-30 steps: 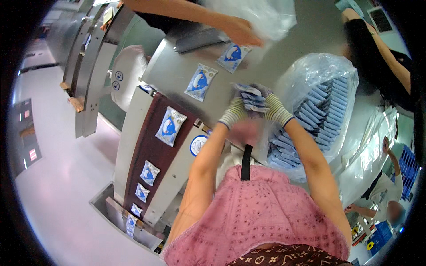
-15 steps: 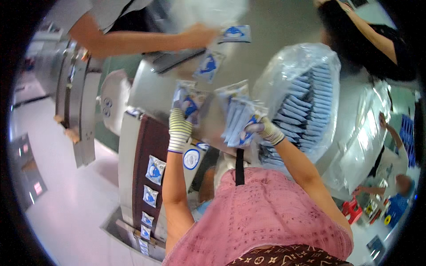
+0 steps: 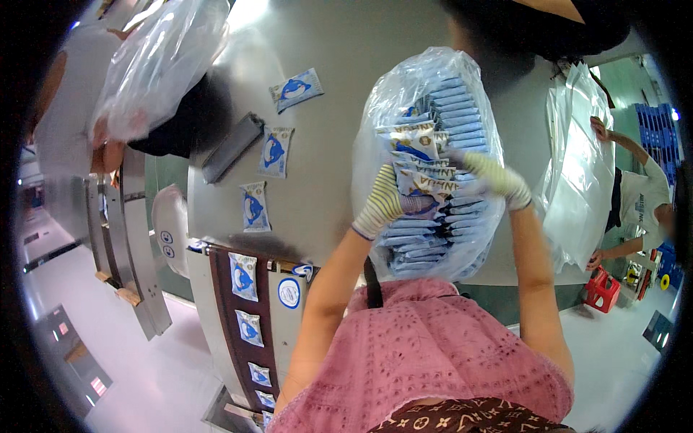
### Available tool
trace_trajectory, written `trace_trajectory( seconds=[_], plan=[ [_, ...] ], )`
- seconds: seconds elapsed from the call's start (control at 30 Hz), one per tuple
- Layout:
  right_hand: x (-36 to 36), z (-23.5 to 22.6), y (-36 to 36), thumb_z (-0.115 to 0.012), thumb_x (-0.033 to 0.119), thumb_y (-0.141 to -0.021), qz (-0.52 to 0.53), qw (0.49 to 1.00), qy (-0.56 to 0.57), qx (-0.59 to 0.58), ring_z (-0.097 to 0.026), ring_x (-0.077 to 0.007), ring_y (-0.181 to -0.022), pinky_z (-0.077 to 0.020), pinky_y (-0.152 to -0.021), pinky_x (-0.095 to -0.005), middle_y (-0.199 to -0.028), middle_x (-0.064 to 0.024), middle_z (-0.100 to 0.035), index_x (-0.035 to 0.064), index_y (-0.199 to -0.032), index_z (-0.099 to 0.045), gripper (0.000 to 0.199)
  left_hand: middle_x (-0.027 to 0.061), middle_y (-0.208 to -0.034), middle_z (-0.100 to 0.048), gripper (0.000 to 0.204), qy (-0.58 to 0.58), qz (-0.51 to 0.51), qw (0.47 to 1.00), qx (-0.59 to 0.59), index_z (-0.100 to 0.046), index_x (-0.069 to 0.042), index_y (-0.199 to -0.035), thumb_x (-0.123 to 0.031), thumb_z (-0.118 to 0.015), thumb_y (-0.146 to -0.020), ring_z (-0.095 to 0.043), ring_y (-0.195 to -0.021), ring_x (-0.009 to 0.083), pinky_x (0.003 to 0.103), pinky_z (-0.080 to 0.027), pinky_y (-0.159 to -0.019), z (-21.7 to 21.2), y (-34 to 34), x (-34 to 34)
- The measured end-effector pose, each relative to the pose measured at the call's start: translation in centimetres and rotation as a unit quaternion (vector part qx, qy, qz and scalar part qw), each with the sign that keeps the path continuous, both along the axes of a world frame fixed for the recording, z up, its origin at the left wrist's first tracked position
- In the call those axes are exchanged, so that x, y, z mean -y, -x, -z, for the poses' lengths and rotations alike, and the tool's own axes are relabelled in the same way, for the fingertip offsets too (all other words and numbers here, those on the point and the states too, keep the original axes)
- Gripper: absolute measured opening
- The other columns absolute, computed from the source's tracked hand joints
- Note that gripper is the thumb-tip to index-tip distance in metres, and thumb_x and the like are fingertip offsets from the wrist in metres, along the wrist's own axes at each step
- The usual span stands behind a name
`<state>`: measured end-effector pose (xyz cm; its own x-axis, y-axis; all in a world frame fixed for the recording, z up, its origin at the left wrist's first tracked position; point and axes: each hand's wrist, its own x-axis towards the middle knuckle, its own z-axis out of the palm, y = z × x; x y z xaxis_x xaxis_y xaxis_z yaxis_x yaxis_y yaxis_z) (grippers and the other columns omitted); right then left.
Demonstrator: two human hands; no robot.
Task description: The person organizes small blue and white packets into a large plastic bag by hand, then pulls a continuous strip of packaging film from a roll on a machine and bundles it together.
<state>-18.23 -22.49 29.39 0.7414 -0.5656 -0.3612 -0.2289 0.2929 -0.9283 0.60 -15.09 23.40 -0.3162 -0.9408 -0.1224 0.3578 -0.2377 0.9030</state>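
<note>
My left hand [image 3: 388,204], in a striped glove with greyish fingertips, is closed on a small stack of white-and-blue sachets [image 3: 426,180] printed with a blue whale. The stack is over an open clear plastic bag [image 3: 369,130]. Inside the bag, similar sachets [image 3: 462,119] stand in tight rows. My right hand [image 3: 498,180], gloved the same way, is at the right side of the stack. Motion smears its fingers, so their grip is unclear.
Loose sachets [image 3: 274,151] lie left on the metal table [image 3: 325,43] beside a dark grey bar [image 3: 232,148]. More ride a brown conveyor belt [image 3: 234,317]. One person handles a clear bag [image 3: 159,65] at far left; another holds plastic sheeting [image 3: 577,173] at right.
Both my hands have moved right with sachets, from the table onto the filled bag. The co-worker's arm at far left has drawn back, leaving loose sachets on the table.
</note>
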Motion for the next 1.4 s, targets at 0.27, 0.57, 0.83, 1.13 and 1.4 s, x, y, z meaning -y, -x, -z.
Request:
trace_trajectory(
  seconds=[0.27,0.57,0.83,1.13,1.4],
  plan=[
    [11.5,15.1,-5.5,-0.045,0.023,-0.078,-0.231,0.820,0.447,-0.272,-0.055,-0.0321,-0.084,-0.0418,-0.076,-0.0368,-0.087,-0.0185,-0.058,0.0021,-0.087,-0.059,0.027,0.0073,-0.108,-0.049,0.097,-0.105,0.205,0.937,0.263,-0.030,-0.001,-0.121,-0.013,-0.081,-0.039,-0.047,-0.096,0.0166,0.031,-0.039,-0.085,3.4,-0.6,4.5],
    [7.4,11.8,-4.5,-0.050,0.038,-0.074,-0.303,0.755,0.499,-0.299,-0.049,-0.0299,-0.095,-0.0379,-0.082,-0.0381,-0.098,-0.0197,-0.054,0.0007,-0.093,-0.058,0.042,0.0139,-0.094,-0.055,0.065,-0.135,-0.039,0.866,0.480,-0.042,0.001,-0.105,-0.022,-0.073,-0.052,-0.054,-0.083,0.0244,0.034,-0.043,-0.076,3.8,-4.8,10.8],
    [8.0,5.1,3.3,-0.052,0.030,-0.076,0.015,0.816,0.556,-0.159,-0.052,-0.0272,-0.089,-0.0402,-0.080,-0.0346,-0.089,-0.0154,-0.056,0.0004,-0.093,-0.052,0.034,0.0203,-0.119,-0.039,0.086,0.067,0.202,0.671,0.711,-0.024,-0.008,-0.128,-0.036,-0.068,-0.059,-0.037,-0.112,0.0351,0.044,-0.031,-0.092,3.1,2.5,15.5],
    [10.6,19.4,16.3,-0.036,0.036,-0.086,0.356,0.908,0.052,-0.212,-0.042,-0.0214,-0.107,-0.0301,-0.092,-0.0284,-0.117,-0.0142,-0.046,-0.0024,-0.118,-0.040,0.050,0.0177,-0.109,-0.046,0.042,0.181,0.111,0.699,0.683,-0.042,-0.014,-0.117,-0.025,-0.048,-0.076,-0.048,-0.098,0.0333,0.046,-0.037,-0.084,4.3,4.1,17.0],
    [9.7,17.7,9.9,-0.041,0.051,-0.081,0.377,0.858,-0.333,0.104,-0.046,-0.0210,-0.098,-0.0347,-0.090,-0.0290,-0.110,-0.0093,-0.049,0.0032,-0.118,-0.041,0.061,0.0235,-0.102,-0.050,0.034,0.219,0.188,0.614,0.734,-0.050,-0.005,-0.105,-0.018,-0.040,-0.075,-0.044,-0.102,0.0381,0.052,-0.031,-0.087,5.6,6.7,16.7]
  ],
)
